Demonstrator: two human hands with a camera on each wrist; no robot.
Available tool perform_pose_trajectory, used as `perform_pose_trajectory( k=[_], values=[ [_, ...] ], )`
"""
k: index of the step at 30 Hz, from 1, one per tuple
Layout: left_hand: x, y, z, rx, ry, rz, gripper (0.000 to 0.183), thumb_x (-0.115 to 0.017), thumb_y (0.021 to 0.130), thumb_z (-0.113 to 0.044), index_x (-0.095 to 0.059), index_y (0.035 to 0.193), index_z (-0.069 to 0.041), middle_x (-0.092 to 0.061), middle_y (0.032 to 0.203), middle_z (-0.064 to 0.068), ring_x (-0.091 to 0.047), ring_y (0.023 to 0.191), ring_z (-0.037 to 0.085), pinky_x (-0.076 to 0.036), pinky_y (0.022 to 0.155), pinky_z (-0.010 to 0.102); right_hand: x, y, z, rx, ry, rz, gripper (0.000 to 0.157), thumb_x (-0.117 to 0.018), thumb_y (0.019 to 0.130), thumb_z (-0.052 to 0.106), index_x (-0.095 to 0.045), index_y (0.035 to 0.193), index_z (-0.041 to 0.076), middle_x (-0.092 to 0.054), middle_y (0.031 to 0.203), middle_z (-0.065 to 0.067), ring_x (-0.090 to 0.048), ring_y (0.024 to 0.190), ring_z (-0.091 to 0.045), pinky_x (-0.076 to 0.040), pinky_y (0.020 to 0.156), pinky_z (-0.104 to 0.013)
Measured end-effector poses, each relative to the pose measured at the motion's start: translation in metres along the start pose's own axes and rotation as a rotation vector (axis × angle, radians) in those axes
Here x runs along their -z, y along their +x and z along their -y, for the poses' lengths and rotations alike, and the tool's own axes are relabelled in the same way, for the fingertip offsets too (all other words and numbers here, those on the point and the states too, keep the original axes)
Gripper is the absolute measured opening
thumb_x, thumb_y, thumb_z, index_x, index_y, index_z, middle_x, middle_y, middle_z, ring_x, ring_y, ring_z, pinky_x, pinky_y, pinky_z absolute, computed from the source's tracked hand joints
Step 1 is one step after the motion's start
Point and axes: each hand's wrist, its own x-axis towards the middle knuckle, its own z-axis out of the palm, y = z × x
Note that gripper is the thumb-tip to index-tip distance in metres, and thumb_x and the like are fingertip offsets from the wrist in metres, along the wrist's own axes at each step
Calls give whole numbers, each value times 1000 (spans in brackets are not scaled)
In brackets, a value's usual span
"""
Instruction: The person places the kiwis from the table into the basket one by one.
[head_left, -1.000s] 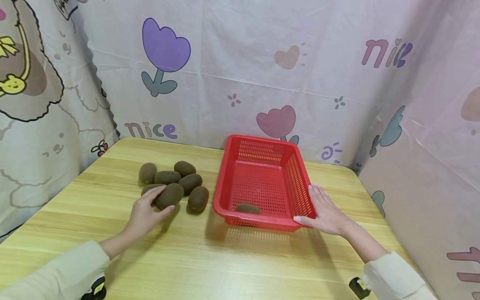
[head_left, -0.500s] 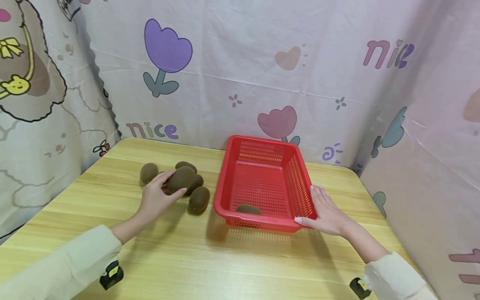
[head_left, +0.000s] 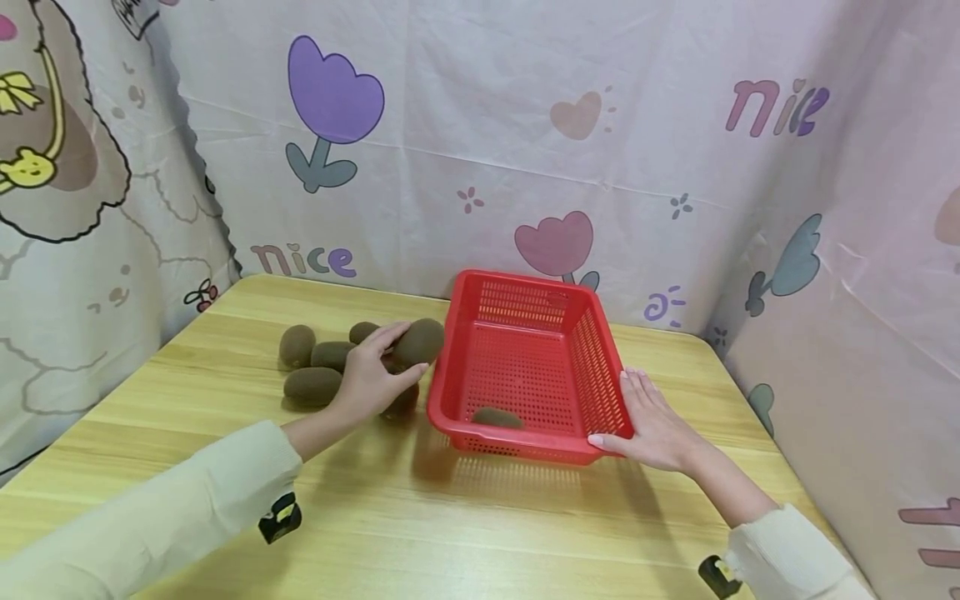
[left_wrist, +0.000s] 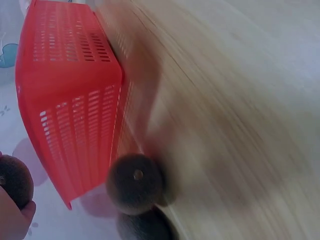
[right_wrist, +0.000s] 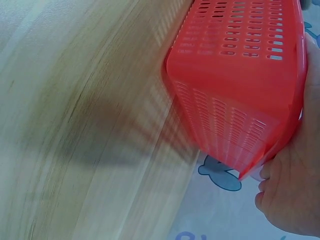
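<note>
My left hand [head_left: 375, 375] pinches a brown kiwi [head_left: 420, 342] between fingers and thumb, raised close to the left rim of the red basket [head_left: 442, 392]. In the left wrist view, this kiwi [left_wrist: 17, 182] shows at the left edge. Beneath and behind the hand are several more kiwis on the table, among them one lying sideways [head_left: 311, 386] and one at the far left [head_left: 297, 345]; the hand partly hides others. Inside the basket, one kiwi [head_left: 497, 417] lies by the front wall. My right hand [head_left: 654, 429] rests on the basket's front right corner, fingers extended along the side, thumb on the front rim.
The basket stands on a wood-grain table [head_left: 480, 525], toward the back. A printed cloth [head_left: 465, 108] hangs behind the table and along both sides. Black devices are strapped at both wrists.
My left hand has lifted the kiwi from the group and carried it right, up to the basket's left rim. The right hand has stayed on the basket.
</note>
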Motion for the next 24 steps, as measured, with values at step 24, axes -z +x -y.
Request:
perform_pose_trajectory(
  k=[24],
  values=[
    [-84, 43, -20, -260, 228, 611, 45, -69, 76, -10, -56, 116, 3, -60, 112, 14, -55, 100, 22, -49, 84, 34, -2, 1, -2, -15, 18, 9, 107, -55, 75, 61, -7, 142, -5, -8, 148, -27, -5, 136, -44, -18, 105, -62]
  ],
)
